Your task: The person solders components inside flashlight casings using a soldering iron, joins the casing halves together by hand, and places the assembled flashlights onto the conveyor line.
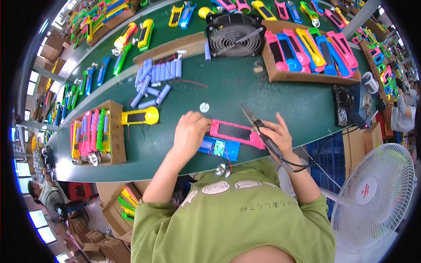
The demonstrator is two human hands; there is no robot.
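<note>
Two hands busy: left hand (pixel 190 133) closed at the left end of the pink casing (pixel 235 140), seems to be pinching it, underside of the grip hidden; right hand (pixel 280 136) wrapped around the dark handle of what looks like a soldering iron (pixel 272 147), tip up and away from the body. Main risk, if the iron is hot: shaft crosses above the casing's right end, so a small drop of the wrist could mark the plastic. Can't tell if they touch. Second: cord (pixel 309 165) loops back off the handle near the right forearm; a snag there would yank the tip sideways. Third: thin red wires (pixel 227 158) run by the shiny lamp cup (pixel 222 170), which sits close to the shirt (pixel 237 206); a sleeve or belly nudge could drag it and strain a joint. Casing: long, flat, bright pink, dark rectangular panel (pixel 234 131) set in the face, slightly tilted in view, right end lower. It's at the near side of the green table (pixel 149 149), between the hands, partly over the blue shell (pixel 232 152) with its exposed green circuit board (pixel 219 147).
</note>
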